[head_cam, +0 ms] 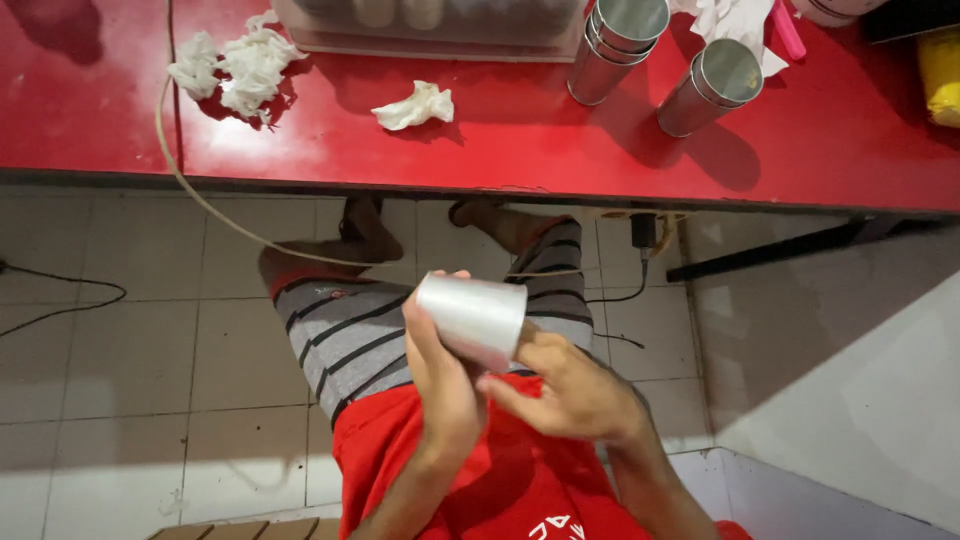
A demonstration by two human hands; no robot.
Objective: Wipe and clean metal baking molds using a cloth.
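Sideways, steel cup (472,318) between both hands' grip.

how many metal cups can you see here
At least 3: one metal cup held between the left hand and right hand, a nested stack and a single one on the red table.

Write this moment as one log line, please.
left hand: grips steel cup | right hand: fingers at cup's mouth | red table: more cups, crumpled tissues

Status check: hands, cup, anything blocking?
Left hand and right hand both grip the steel cup, held over the lap. Nothing blocking; red table ahead.
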